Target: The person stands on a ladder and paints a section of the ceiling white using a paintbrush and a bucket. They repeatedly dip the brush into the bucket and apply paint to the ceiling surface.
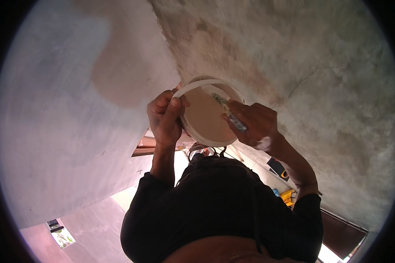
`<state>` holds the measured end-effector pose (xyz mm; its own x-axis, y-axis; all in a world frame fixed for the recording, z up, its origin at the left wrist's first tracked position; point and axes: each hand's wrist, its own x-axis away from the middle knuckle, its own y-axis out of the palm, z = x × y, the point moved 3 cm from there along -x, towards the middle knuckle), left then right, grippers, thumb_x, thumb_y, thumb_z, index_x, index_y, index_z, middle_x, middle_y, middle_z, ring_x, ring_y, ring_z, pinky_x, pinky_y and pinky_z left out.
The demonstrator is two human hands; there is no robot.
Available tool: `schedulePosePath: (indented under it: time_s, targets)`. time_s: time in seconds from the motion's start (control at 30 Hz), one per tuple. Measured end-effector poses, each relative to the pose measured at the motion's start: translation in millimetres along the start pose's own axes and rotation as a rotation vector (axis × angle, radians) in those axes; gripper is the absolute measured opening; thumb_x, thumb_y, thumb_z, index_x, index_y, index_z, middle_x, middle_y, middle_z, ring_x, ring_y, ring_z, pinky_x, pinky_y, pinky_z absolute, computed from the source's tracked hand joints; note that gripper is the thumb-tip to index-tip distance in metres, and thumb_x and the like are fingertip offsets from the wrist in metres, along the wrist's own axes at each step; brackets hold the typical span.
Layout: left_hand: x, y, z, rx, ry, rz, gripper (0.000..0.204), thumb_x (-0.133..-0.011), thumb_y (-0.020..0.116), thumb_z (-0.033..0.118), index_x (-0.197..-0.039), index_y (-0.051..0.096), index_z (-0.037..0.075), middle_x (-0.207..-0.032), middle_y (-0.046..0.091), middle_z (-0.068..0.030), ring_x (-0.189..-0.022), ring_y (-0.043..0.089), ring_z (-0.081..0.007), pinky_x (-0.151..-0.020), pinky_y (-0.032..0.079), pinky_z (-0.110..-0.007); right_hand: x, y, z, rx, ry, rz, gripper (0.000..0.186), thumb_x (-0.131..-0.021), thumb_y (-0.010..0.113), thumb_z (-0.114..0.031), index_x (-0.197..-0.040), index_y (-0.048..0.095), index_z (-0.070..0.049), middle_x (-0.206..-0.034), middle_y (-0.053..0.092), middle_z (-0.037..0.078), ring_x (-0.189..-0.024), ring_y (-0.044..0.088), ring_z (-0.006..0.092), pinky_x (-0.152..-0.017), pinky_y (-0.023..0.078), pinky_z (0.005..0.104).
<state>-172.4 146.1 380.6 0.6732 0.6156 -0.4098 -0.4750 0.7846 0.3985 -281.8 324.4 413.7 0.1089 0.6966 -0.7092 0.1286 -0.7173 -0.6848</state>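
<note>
A rough grey plaster wall (303, 57) fills the upper right, meeting a smoother pale wall (52, 109) with a brownish patch (123, 74). Lower right, a yellow object (288, 196) lies near a dark panel (342, 230). A small window (60, 233) shows lower left.

The round container (206, 115) sits just above picture centre. The left hand (164, 116) grips its rim at nine o'clock; the right hand (254, 125) is at its three o'clock, its brush (229, 113) reaching inside. The ceiling (294, 57) lies behind, and the wall (61, 109) spreads toward nine o'clock.
</note>
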Motion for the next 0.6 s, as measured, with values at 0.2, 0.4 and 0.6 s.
schedulePosePath:
  time_s: [0.2,0.4,0.6]
  targets:
    - [-4,1,-5,0.023,0.040,0.032,0.027,-0.091,0.056,0.020,-0.078,0.059,-0.004,-0.063,0.050,0.0006,-0.055,0.033,-0.0043,-0.053,0.023,-0.022,13,1,19,-0.772,0.788,-0.045,0.017,-0.084,0.066,-0.013,-0.094,0.067,0.001,-0.081,0.069,0.010,-0.064,0.067,0.0151,-0.054,0.050,0.0255]
    - [-2,-7,1,0.017,0.060,0.052,0.028,-0.091,0.055,0.020,-0.077,0.058,-0.004,-0.065,0.051,0.0004,-0.055,0.033,-0.0045,-0.052,0.023,-0.022,11,14,24,-1.262,0.925,-0.160,0.020,-0.084,0.067,-0.011,-0.097,0.066,0.004,-0.083,0.070,0.012,-0.074,0.068,0.0167,-0.063,0.054,0.0274]
    - [-1,-13,7,0.025,0.065,0.037,0.027,-0.091,0.055,0.019,-0.077,0.058,-0.004,-0.065,0.051,0.0004,-0.055,0.033,-0.0048,-0.052,0.023,-0.022,2,10,17,-0.651,0.567,-0.160,0.027,-0.080,0.070,-0.008,-0.102,0.064,0.006,-0.090,0.069,0.014,-0.080,0.068,0.0171,-0.069,0.055,0.0285]
